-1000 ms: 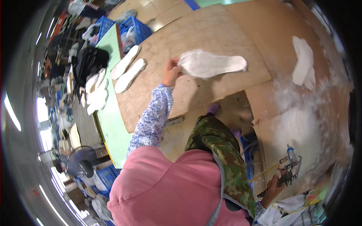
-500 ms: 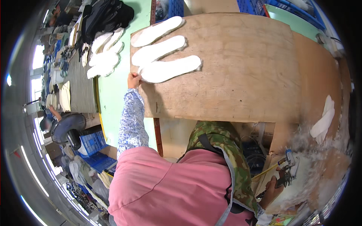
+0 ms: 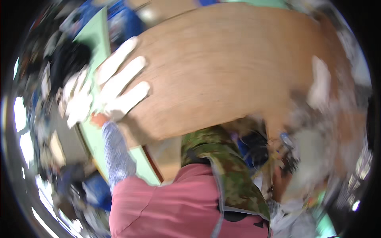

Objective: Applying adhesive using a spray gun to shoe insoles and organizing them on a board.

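Observation:
Three white, fleecy-edged insoles lie slanted on a plywood board (image 3: pixel 206 67), at its left edge. At the left end of the nearest insole (image 3: pixel 129 99), my left hand (image 3: pixel 100 119) has its fingers closed on the tip; blur softens the detail. The middle insole (image 3: pixel 123 79) and the far insole (image 3: pixel 118 59) lie beyond it, untouched. Low on the right, my right hand (image 3: pixel 279 182) is wrapped around the handle of a spray gun (image 3: pixel 289 155), also smeared by motion. A hose leads to the gun in the earlier picture.
More white insoles (image 3: pixel 79 99) are heaped on the green table (image 3: pixel 93 139) to the left, near a dark cloth pile (image 3: pixel 71 55). Another white piece (image 3: pixel 319 83) lies far right, near whitish fluff. Blue crates (image 3: pixel 125 23) stand behind the board.
The whole view has swung, so the board and insoles appear turned and farther left. My left hand stays at the nearest insole's end; my right hand still has the spray gun.

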Available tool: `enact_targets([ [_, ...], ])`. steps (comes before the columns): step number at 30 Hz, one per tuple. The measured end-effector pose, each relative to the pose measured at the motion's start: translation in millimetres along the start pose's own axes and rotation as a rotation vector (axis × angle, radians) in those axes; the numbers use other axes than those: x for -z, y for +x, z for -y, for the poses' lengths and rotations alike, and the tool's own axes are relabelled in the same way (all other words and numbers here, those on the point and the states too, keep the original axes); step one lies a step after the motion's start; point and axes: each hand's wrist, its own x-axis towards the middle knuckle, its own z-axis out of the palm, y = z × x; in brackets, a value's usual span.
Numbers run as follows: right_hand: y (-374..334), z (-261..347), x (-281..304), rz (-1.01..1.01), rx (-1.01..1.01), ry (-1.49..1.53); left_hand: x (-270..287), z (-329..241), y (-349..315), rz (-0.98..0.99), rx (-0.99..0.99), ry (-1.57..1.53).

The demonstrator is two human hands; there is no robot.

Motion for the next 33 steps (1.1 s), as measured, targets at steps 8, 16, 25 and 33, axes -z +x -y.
enact_targets([
  [8, -31, -69, -17, -0.212, -0.167, -0.064, 114, -284, -135, 0.23, -0.891, -1.105],
  [16, -62, -95, 10, -0.326, -0.226, 0.005, 218, -529, -430, 0.533, -1.835, -1.283],
  [25, -63, -100, -11, -0.597, -0.43, 0.16, 215, -834, -629, 0.009, -1.803, -0.484],
  [33, -57, -109, -23, -0.657, -0.475, 0.141, 253, -856, -599, 0.412, -2.169, -0.419],
])
